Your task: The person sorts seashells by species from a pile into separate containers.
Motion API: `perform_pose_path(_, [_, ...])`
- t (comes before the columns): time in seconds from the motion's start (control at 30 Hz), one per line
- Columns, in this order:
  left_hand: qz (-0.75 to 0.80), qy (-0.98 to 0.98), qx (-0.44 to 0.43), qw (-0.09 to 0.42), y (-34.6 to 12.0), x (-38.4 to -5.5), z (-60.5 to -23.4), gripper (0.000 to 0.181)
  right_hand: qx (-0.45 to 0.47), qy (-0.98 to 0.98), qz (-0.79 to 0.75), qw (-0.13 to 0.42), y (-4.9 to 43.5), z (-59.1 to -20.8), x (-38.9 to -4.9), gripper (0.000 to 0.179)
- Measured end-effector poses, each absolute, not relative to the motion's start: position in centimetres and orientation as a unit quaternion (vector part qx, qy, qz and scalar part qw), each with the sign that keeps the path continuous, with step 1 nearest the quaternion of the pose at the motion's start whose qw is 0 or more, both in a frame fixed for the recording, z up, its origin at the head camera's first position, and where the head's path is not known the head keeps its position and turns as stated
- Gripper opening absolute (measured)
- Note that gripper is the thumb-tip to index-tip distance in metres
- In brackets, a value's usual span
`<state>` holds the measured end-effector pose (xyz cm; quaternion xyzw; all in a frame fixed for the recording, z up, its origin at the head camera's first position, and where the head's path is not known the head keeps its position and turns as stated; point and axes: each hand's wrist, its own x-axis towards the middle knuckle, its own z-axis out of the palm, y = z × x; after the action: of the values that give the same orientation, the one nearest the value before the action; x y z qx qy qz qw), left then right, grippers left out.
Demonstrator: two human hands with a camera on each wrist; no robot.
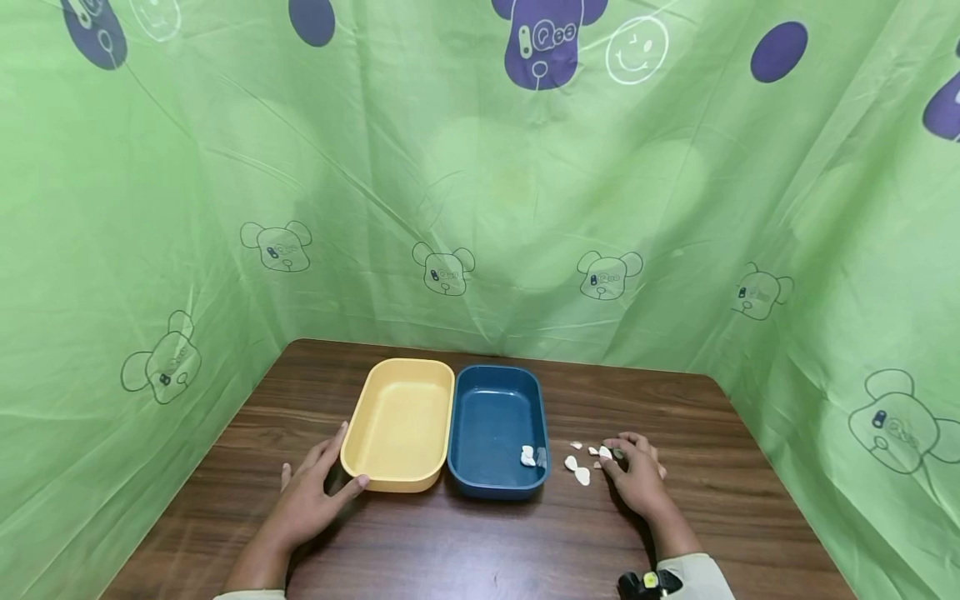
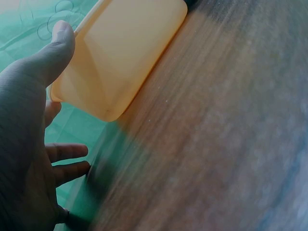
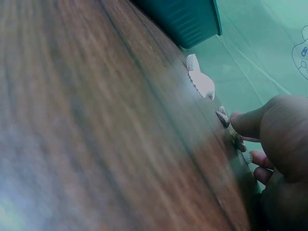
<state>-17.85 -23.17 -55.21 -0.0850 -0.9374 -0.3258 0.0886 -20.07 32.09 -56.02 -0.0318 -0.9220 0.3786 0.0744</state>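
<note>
From where I'm standing, the person's left hand (image 1: 311, 496) is spreading its fingers beside a yellow tray (image 1: 401, 425), the thumb touching the near rim and the forefinger lying along the outer side. It is probably steadying the tray at that corner rather than lifting it, since the other fingers are splaying away from it.

To the right of that hand, just past the yellow tray, a blue tray (image 1: 495, 417) is sitting alongside, its rim touching the yellow one or nearly so. It is standing between the two hands, which puts it within easy reach of the right hand (image 1: 637, 475). A few white pieces (image 1: 528, 456) are lying inside it, on the side nearest that hand.

The right hand is pointing its fingertips down among small, shell-like pieces (image 1: 582, 476) scattered on the wooden table (image 1: 465, 550). Some are lying to its left, towards the blue tray; others are sitting right by the thumb and fingertips. I can't tell whether it is pinching one or only touching them.
</note>
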Motion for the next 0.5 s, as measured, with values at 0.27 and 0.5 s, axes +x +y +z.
perform_pose_path(0.27, [-0.323,-0.939,-0.084,0.087,-23.15,-17.83,-55.09,0.098,-0.037,-0.925,0.371,0.073,32.12,-56.03,-20.03,0.027])
perform_pose_path(0.5, [-0.324,-0.939,-0.081,0.077,-23.22,-17.76,-55.17,0.099,-0.036,-0.927,0.366,0.08,32.21,-56.3,-20.11,0.025])
